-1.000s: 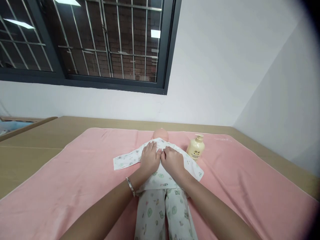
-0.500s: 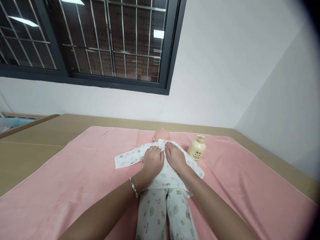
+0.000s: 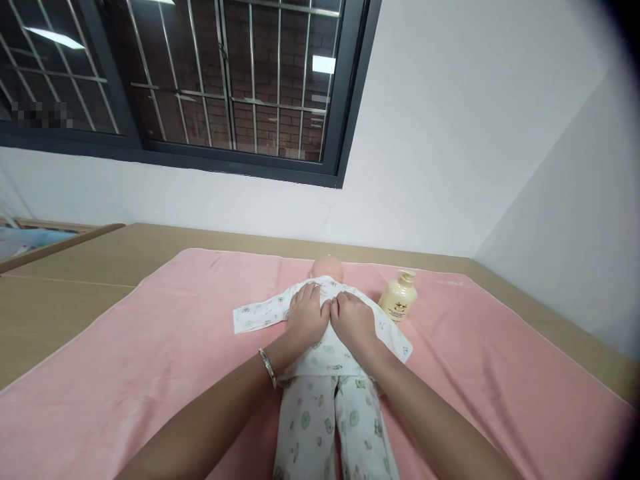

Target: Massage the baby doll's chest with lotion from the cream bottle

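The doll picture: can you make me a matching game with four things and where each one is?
Things:
1. bottle
2. bracelet
3. left hand
4. towel

Places:
A. spread over the table, under the doll
B. on the doll's chest, beside the right hand
C. standing to the right of the doll's head
D. around the left wrist

Pairs: 1-C, 2-D, 3-B, 4-A
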Demonstrator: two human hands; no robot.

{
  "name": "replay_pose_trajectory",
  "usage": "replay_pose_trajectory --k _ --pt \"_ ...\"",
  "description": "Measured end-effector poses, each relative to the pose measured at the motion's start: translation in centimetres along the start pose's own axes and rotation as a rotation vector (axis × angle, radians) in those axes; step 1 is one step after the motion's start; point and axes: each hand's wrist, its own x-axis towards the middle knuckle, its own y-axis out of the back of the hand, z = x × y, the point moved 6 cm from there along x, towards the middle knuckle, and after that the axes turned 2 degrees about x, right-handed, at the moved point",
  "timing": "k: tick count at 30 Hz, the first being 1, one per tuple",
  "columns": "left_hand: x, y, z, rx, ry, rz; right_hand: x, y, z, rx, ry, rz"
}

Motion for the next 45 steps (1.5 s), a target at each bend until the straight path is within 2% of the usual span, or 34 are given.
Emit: replay_pose_trajectory --k 6,11,16,20,24,31,38,45 --pt "-0.1 -0.4 -0.1 0.001 -0.002 -0.007 0.0 -0.4 0.1 0.036 0.000 -0.015" --pt "-0.2 -0.6 -0.3 -0.004 0.009 0.019 0.5 -1.2 0.8 0.110 -0.045 -0.084" --pt "-0.1 -0.8 -0.4 -0.010 0.016 0.032 1.1 -1.8 1.2 0.135 -0.020 -0.122" --pt "-0.3 -0.5 -0.4 -0.062 0.009 0.092 1.0 -1.8 1.3 0.151 -0.029 -0.100" --pt "-0.9 0.1 0.1 -0.097 -0.013 0.132 0.8 -1.3 1.2 0.161 -0.020 -0.021" --pt "-0.9 0.5 0.3 -0.081 0.010 0.109 0.2 -0.5 0.6 0.043 0.005 0.025" --pt "-0.3 0.2 0.0 -0.089 0.054 0.031 -0.5 0.0 -0.9 -0.142 0.078 -0.026" --pt "-0.3 -0.4 -0.2 -0.069 0.048 0.005 -0.6 -0.6 -0.7 -0.104 0.034 -0.065"
